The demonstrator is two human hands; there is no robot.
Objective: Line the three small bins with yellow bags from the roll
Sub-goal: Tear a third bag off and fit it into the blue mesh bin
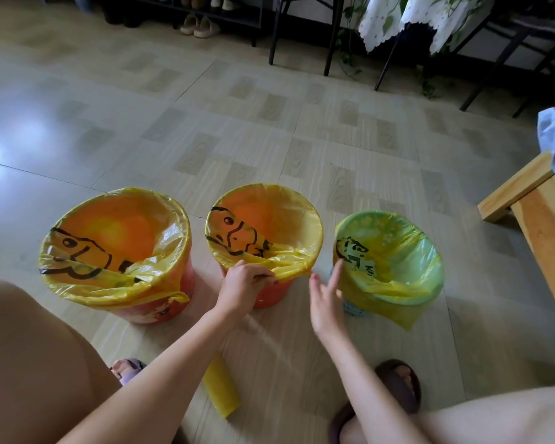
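Observation:
Three small bins stand in a row on the floor, each with a yellow bag folded over its rim: a red left bin [161, 310], a red middle bin [269, 294] and a smaller blue right bin [353, 309]. My left hand [242, 288] pinches the yellow bag edge [290, 274] at the near rim of the middle bin. My right hand [326, 298] is blurred, fingers spread, between the middle and right bins, holding nothing. The yellow bag roll [221, 389] lies on the floor under my left forearm.
A wooden bench corner [526, 200] juts in at the right, with blue cloth above it. Black chair and table legs [330, 36] and a shoe rack with slippers [199, 25] line the far side. My slippered feet [401, 386] rest near the roll.

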